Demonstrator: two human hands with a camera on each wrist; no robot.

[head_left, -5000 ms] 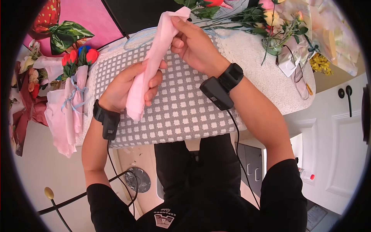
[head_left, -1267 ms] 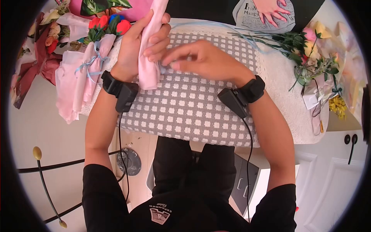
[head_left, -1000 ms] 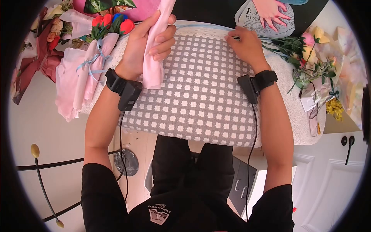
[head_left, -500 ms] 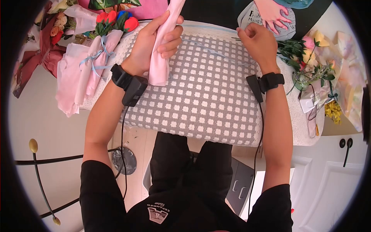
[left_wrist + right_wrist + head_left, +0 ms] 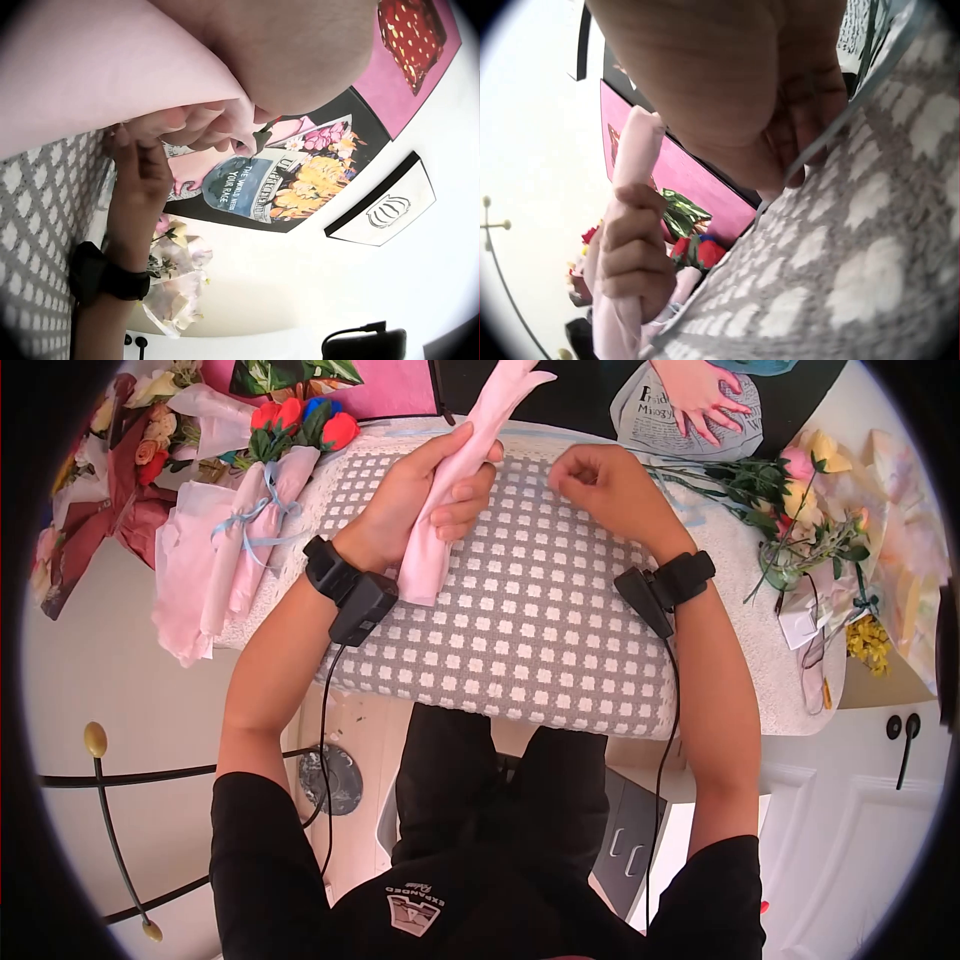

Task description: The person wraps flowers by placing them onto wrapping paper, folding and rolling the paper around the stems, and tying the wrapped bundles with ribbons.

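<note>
The left hand's (image 5: 405, 495) fingers curl round a smooth, pale-pink, paper-like roll (image 5: 426, 560) above a nubbly grey-and-white checked cushion (image 5: 520, 630); the right hand's (image 5: 620, 495) bent fingers pinch a thin pale-blue ribbon (image 5: 877, 82). Beyond, a black-backed poster (image 5: 238, 191) reads "YOUR RAGE".

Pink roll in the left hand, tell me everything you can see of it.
The pink roll is long, slim and pale, of thin, creased material that looks like tissue paper or soft cloth. It slants over the checked cloth, its far end splayed into points, its near end cut fairly straight. The left hand grips it round the middle; the right hand is apart from it. Whether its near end touches the checked cloth, I can't tell.
</note>
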